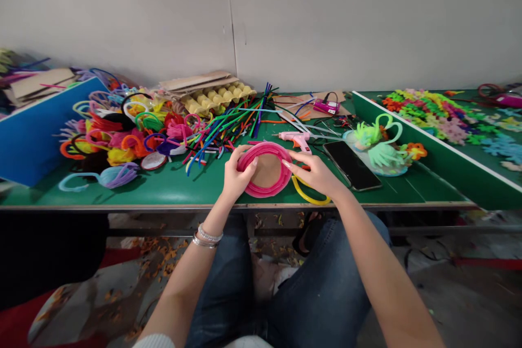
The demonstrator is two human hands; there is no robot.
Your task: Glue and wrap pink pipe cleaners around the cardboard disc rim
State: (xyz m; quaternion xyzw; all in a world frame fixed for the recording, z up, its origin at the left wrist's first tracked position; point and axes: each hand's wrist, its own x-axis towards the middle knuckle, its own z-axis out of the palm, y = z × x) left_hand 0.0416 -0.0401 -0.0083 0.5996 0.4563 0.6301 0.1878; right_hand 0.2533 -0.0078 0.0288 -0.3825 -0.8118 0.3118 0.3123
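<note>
Between my two hands is a round pink ring (261, 191) with a brown cardboard-like disc (269, 170) showing in its middle. My left hand (238, 174) is closed on the ring's left side, thumb lying over the front. On the right side, my right hand (312, 169) grips it with fingers along the upper edge. Just behind the ring lies a pink glue gun (299, 140). A curved yellow pipe cleaner (306, 196) rests on the table beneath my right hand.
A black phone (352, 165) lies right of my hands, beside green pipe-cleaner swans (385, 152). Colourful pipe cleaners (228, 125) and finished swans (122, 136) pile up at left. Egg carton (218, 99) stands behind. Blue (49, 133) and green (424, 155) dividers flank the green table (196, 190).
</note>
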